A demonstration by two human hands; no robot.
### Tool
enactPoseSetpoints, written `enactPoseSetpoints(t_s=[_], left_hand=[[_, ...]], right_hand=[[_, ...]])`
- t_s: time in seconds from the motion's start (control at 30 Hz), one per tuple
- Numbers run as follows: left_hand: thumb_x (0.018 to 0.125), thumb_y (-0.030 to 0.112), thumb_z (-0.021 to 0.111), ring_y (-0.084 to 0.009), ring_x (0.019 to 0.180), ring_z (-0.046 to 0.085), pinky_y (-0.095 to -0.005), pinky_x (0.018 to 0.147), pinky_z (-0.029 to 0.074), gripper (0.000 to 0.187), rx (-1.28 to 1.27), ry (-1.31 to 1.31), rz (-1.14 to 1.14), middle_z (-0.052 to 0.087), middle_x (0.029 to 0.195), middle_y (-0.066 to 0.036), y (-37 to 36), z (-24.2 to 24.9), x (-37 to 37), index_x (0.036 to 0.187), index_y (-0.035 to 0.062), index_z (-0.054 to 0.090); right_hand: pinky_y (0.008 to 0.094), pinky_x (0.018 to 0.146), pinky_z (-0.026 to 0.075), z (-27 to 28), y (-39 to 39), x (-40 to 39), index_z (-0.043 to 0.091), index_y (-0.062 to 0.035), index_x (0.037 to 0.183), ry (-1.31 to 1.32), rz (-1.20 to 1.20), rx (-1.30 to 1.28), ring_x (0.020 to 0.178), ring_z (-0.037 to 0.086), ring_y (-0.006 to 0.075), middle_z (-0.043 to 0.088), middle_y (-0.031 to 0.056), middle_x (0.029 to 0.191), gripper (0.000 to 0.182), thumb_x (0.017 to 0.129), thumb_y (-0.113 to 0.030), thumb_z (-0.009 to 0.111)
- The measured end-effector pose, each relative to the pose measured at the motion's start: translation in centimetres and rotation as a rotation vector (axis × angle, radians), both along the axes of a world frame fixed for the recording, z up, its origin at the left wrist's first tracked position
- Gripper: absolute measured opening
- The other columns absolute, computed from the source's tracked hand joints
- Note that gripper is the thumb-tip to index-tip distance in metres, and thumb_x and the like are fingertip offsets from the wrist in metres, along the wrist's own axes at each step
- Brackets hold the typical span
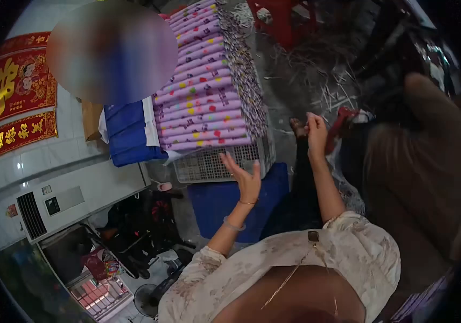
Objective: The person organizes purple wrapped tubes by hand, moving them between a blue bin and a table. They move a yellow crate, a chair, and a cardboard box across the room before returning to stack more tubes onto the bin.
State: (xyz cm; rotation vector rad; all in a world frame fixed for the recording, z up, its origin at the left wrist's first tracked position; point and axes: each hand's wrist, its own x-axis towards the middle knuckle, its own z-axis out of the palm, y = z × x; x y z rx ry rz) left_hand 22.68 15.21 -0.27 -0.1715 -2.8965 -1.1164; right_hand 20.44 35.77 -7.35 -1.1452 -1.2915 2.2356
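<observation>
My left hand [246,183] is raised with its fingers spread, in front of a grey plastic crate [209,166]; nothing shows in it. Above the crate rises a tall stack of folded purple printed pieces [201,118] with coloured spots, their edges facing right. My right hand [317,135] is held up to the right of the stack, apart from it, its fingers curled together. Whether anything small is pinched there, I cannot make out. Beneath the crate is a blue box [225,207].
Blue cloth [131,132] hangs beside the stack at left, near a blurred-out area. White paper strips [332,99] litter the floor by a red stool [284,24]. A person in brown clothing [416,167] is close on my right. A fan [147,299] stands lower left.
</observation>
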Motion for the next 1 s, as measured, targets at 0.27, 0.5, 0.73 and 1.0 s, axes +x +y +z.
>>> enactPoseSetpoints(t_s=[0.27, 0.5, 0.73, 1.0], left_hand=[[0.077, 0.013, 0.064, -0.0139, 0.079, 0.056, -0.0253, 0.07, 0.046, 0.015, 0.471, -0.395, -0.309, 0.058, 0.097, -0.009, 3.1, -0.1, 17.4, 0.079, 0.0002, 0.058], [0.079, 0.017, 0.061, -0.013, 0.075, 0.058, -0.0249, 0.071, 0.045, 0.02, 0.35, -0.588, -0.648, 0.063, 0.083, -0.009, 5.2, 2.4, 23.4, 0.084, -0.0031, 0.062], [0.082, 0.022, 0.058, -0.0127, 0.073, 0.057, -0.0248, 0.069, 0.044, 0.026, 0.023, -0.673, -1.054, 0.063, 0.078, -0.009, 10.5, 2.3, 31.1, 0.088, -0.0036, 0.062], [0.077, 0.019, 0.065, -0.0085, 0.063, 0.048, -0.0235, 0.059, 0.04, 0.019, 0.104, -0.634, -1.473, 0.057, 0.068, -0.003, 30.6, 6.0, 50.4, 0.074, 0.0003, 0.059]], right_hand=[[0.0205, 0.045, 0.028, 9.1, -5.0, 24.1, 0.057, -0.0063, 0.065, -0.121, 0.464, 0.17, 0.05, 0.039, 0.0045, 0.046, -0.0031, 0.055, 0.036, 0.085, -0.035, 0.05], [0.0281, 0.061, 0.043, 12.8, -1.9, 42.0, 0.059, -0.0026, 0.08, -0.255, 0.231, 0.255, 0.065, 0.055, 0.0134, 0.058, 0.0058, 0.069, 0.037, 0.087, -0.036, 0.045], [0.026, 0.06, 0.046, 12.8, 6.9, 61.4, 0.058, -0.0023, 0.091, -0.44, -0.326, 0.374, 0.064, 0.056, 0.0109, 0.06, 0.0061, 0.075, 0.021, 0.084, -0.021, 0.051], [0.0406, 0.089, 0.037, 14.5, 24.5, 93.6, 0.053, -0.0066, 0.104, -1.316, -0.562, 0.821, 0.107, 0.044, 0.027, 0.048, 0.0088, 0.114, 0.025, 0.081, -0.019, 0.055]])
